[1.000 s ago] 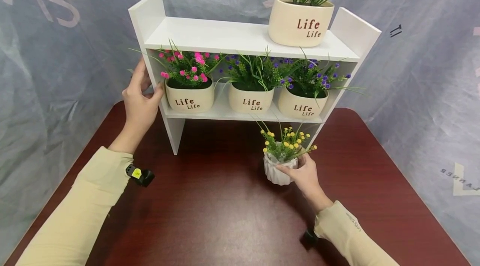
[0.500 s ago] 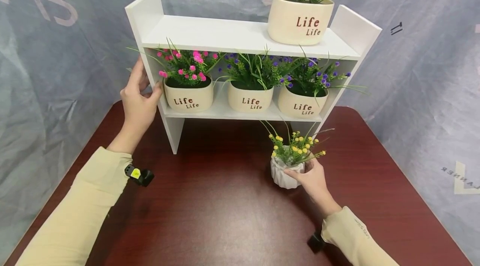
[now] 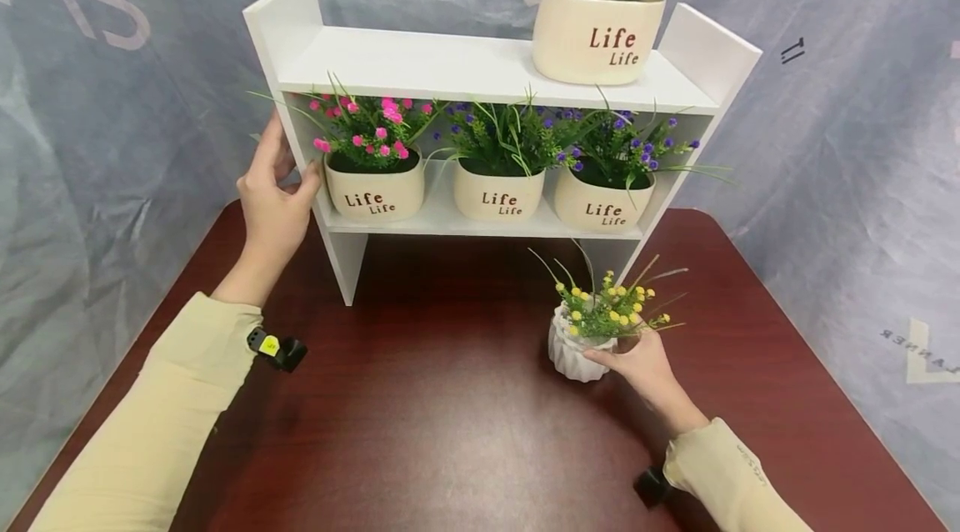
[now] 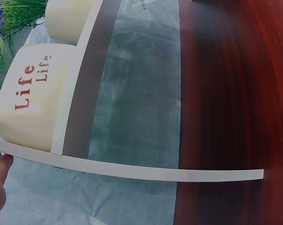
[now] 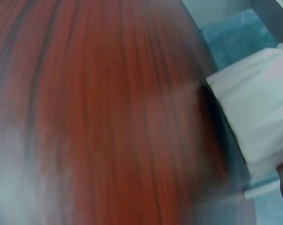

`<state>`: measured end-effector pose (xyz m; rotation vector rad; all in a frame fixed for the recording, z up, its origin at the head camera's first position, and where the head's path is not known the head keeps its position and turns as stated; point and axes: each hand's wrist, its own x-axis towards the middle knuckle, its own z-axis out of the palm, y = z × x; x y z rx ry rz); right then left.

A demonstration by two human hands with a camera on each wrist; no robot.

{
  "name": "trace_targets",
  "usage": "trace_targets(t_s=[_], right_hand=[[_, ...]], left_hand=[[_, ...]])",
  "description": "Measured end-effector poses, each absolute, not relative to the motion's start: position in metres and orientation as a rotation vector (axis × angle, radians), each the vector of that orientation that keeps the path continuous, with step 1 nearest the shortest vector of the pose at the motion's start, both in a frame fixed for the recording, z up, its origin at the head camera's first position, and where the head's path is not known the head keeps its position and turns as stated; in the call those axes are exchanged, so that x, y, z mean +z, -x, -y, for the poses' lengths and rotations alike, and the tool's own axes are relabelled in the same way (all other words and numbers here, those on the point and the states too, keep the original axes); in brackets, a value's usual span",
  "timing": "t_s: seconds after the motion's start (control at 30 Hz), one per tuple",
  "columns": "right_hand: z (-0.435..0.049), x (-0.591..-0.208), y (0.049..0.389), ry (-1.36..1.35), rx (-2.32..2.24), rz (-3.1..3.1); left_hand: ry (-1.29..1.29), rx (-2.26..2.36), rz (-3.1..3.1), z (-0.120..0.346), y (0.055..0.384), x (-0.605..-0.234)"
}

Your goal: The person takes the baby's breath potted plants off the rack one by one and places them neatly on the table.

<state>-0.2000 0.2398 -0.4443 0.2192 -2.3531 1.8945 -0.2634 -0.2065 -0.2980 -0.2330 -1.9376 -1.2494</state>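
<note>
My right hand (image 3: 643,363) holds a small white fluted flowerpot (image 3: 576,355) of yellow flowers (image 3: 615,308) between thumb and fingers, in front of the shelf's right leg. In the right wrist view this pot (image 5: 258,112) shows large at the right, slightly above the blurred tabletop. My left hand (image 3: 272,197) grips the left side panel of a white two-tier shelf (image 3: 420,61): its thumb is at the front edge and the fingers reach behind, partly hidden. The left wrist view shows its fingertips (image 4: 5,161) against the panel's outer face.
The lower tier bears cream "Life" pots: a pink-flowered one (image 3: 375,190), a purple-flowered one in the middle (image 3: 498,197) and another on the right (image 3: 603,203). A larger cream pot (image 3: 596,36) with tall greenery stands on the top tier's right. Beneath is a dark red table (image 3: 450,424); grey cloth (image 3: 150,115) hangs behind.
My right hand has carried the white flowerpot to the right and slightly towards me. The left hand keeps its place at the shelf's side panel.
</note>
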Motion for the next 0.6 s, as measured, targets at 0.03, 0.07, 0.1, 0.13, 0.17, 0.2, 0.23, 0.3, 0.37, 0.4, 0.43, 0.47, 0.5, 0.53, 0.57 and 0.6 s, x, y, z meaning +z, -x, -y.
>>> trace_targets(t_s=[0.03, 0.07, 0.1, 0.13, 0.17, 0.2, 0.23, 0.3, 0.37, 0.4, 0.43, 0.47, 0.5, 0.53, 0.57, 0.6], right_hand=[[-0.242, -0.445, 0.200, -0.234, 1.869, 2.369], [-0.245, -0.446, 0.200, -0.254, 1.854, 2.377], [-0.248, -0.447, 0.200, -0.279, 1.845, 2.378], [-0.250, -0.449, 0.201, -0.315, 1.847, 2.367], [-0.253, -0.450, 0.202, -0.361, 1.859, 2.352], [-0.255, -0.452, 0.202, -0.408, 1.891, 2.327], [-0.257, -0.453, 0.203, -0.450, 1.913, 2.305], [-0.260, -0.454, 0.204, -0.508, 1.940, 2.285], [-0.263, -0.454, 0.204, -0.516, 1.911, 2.317], [-0.264, -0.453, 0.203, -0.499, 1.880, 2.351], [-0.264, -0.452, 0.203, -0.481, 1.845, 2.390], [-0.265, -0.451, 0.202, -0.458, 1.799, 2.433], [-0.265, -0.449, 0.202, -0.441, 1.778, 2.464], [-0.265, -0.448, 0.201, -0.428, 1.749, 2.496], [-0.266, -0.447, 0.201, -0.420, 1.734, 2.520], [-0.266, -0.446, 0.200, -0.415, 1.723, 2.539]], left_hand=[[0.228, -1.258, 1.940, 0.207, 0.263, -0.298], [0.222, -1.264, 1.941, 0.207, 0.263, -0.298], [0.216, -1.270, 1.943, 0.207, 0.263, -0.298], [0.212, -1.274, 1.944, 0.207, 0.263, -0.298], [0.211, -1.276, 1.946, 0.207, 0.263, -0.298], [0.209, -1.277, 1.947, 0.207, 0.263, -0.298], [0.208, -1.278, 1.948, 0.207, 0.263, -0.298], [0.207, -1.282, 1.951, 0.207, 0.263, -0.297], [0.207, -1.284, 1.951, 0.207, 0.263, -0.297], [0.205, -1.286, 1.952, 0.207, 0.263, -0.297], [0.204, -1.285, 1.953, 0.207, 0.263, -0.297], [0.203, -1.285, 1.953, 0.207, 0.262, -0.297], [0.203, -1.285, 1.953, 0.206, 0.262, -0.297], [0.203, -1.282, 1.953, 0.206, 0.262, -0.297], [0.202, -1.279, 1.953, 0.206, 0.262, -0.297], [0.204, -1.276, 1.953, 0.206, 0.263, -0.297]])
